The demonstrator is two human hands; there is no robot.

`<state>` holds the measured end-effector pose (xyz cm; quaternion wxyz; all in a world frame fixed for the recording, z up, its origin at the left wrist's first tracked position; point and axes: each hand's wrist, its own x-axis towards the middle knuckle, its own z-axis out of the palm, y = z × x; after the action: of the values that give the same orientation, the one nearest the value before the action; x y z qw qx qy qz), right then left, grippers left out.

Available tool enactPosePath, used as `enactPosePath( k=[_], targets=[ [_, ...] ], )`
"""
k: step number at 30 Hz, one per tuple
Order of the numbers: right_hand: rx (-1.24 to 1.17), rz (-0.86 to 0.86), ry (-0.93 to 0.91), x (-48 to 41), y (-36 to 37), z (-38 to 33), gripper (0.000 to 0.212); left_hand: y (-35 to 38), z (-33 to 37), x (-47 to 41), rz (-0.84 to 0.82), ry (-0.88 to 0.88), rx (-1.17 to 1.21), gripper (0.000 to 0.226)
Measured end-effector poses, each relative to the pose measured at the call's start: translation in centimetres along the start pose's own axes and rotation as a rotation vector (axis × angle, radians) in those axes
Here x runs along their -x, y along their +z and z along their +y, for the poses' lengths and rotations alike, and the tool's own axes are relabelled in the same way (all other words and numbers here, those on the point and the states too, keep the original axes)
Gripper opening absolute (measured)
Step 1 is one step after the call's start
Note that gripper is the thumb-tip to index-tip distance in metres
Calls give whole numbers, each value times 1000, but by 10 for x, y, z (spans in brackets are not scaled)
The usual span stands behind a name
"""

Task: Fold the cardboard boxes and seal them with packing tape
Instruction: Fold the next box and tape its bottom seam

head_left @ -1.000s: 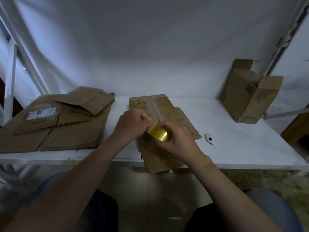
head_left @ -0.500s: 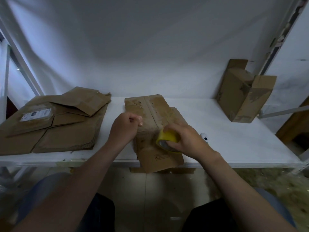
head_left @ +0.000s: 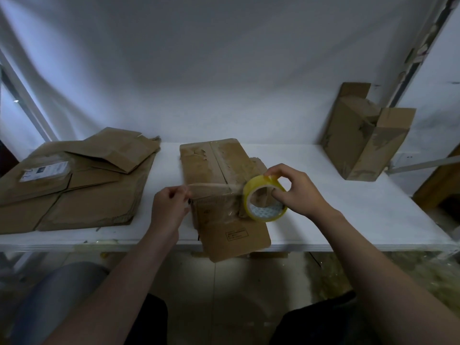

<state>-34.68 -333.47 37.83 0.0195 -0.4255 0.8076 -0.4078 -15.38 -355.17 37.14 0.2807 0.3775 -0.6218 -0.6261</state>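
White counter (head_left: 348, 220) runs across in front of me. Behind it, a wrinkled white sheet (head_left: 224, 70) covers the wall. A white metal post (head_left: 27, 108) slants up at my far left and a dark peeling strip (head_left: 418, 53) at the right. Brown wooden furniture (head_left: 438, 188) sits far right. Pale floor (head_left: 224, 282) below, with scraps (head_left: 410, 275) littered on its right. Light is dim and bluish.

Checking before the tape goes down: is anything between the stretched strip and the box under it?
Nothing visible. The strip runs from the left hand to the tape roll in the right hand, directly above the box.
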Motion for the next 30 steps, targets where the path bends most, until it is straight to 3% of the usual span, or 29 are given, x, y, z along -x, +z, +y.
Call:
enactPosePath(
  k=[5,20,26,30],
  targets=[
    [-158,-46,113,-16,24,12,34,3,-12,-15,22,-55,45,18],
    [-170,211,129,-24,23,-12,22,4,31,-46,-40,-46,214,5],
    [-202,193,133,-21,40,-31,26,-14,38,-52,15,89,10,11],
    [-106,101,100,-17,62,-38,29,-36,14,-50,46,10,-44,11]
  ],
)
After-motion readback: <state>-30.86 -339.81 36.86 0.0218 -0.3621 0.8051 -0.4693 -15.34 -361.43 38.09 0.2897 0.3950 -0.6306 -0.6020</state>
